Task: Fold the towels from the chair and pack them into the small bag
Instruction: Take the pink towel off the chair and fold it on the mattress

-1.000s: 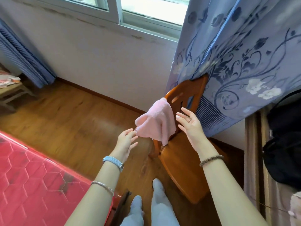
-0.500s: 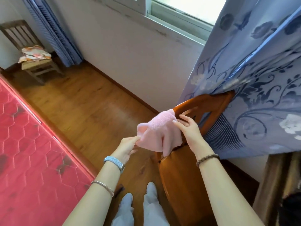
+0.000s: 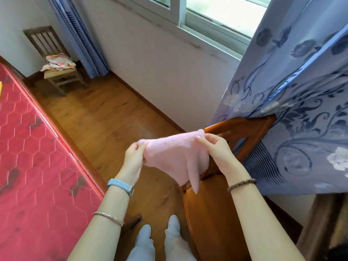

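Closest to you, your pale grey trouser legs (image 3: 143, 243) stand on the floor, and both bare forearms reach forward and slightly inward. Your left wrist carries a light blue woven band (image 3: 120, 186), with a thin metal bracelet (image 3: 108, 217) further down the forearm; your right wrist wears a string of brown beads (image 3: 242, 184). Your left hand (image 3: 134, 159) has its fingers curled, pinching one upper corner of the small pink terry towel (image 3: 173, 157). Your right hand (image 3: 216, 153) pinches the opposite upper corner between thumb and forefinger, the other fingers bent loosely behind. The fluffy towel is stretched between them in the air, its lower edge drooping in soft points over the glossy orange-brown wooden chair (image 3: 212, 213), in front of the curved back rail. To your left lies a red mattress (image 3: 28, 166) quilted in hexagons, beside warm wood-plank flooring (image 3: 105, 117). A blue curtain with dark floral vines and white blossoms (image 3: 301, 91) drapes over the chair's back on the right. Beyond stands a scuffed white wall (image 3: 160, 63) under a white-framed window (image 3: 216, 12). In the far corner, beside a pleated blue striped curtain (image 3: 81, 34), a dark slatted wooden chair (image 3: 40, 37) holds folded patterned cloths (image 3: 58, 62).
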`<state>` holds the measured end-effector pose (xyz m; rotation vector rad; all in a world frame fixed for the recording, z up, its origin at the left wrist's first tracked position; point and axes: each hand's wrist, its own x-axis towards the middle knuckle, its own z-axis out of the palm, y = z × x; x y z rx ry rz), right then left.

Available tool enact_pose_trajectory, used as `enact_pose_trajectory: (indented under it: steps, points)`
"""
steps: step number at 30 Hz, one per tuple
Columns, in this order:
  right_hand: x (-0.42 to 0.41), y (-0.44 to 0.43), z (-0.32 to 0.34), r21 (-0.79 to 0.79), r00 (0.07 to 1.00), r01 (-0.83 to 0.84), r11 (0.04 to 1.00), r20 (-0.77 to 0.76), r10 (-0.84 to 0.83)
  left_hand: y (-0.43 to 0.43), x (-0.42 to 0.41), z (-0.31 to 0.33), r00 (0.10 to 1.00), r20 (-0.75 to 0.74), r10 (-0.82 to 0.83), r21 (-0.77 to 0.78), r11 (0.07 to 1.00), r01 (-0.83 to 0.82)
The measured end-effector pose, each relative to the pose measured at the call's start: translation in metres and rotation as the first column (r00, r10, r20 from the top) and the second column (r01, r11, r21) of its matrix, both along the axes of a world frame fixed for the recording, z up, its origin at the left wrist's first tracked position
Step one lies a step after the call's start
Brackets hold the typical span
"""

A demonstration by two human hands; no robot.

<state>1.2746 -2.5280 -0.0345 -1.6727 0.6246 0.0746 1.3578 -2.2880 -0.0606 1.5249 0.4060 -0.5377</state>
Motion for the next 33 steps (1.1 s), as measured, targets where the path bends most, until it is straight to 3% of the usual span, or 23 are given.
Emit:
enact_pose_trajectory:
  steps: [6, 14, 33]
  points:
    - [0.025, 0.021, 0.052, 0.043, 0.979, -0.048, 0.998, 0.199, 0.039, 0.021, 0.018, 0.056, 0.973, 0.199, 0.121, -0.095, 0.990, -0.104]
    - [0.080, 0.083, 0.138, 0.070, 0.930, -0.171, 0.983, 0.340, 0.138, 0.078, 0.055, 0.131, 0.874, 0.403, 0.272, -0.160, 0.961, -0.225]
    - [0.292, 0.276, 0.133, 0.049, 0.849, -0.460, 0.887, 0.316, 0.423, 0.277, 0.180, 0.118, 0.697, 0.388, 0.603, -0.217, 0.795, -0.567]
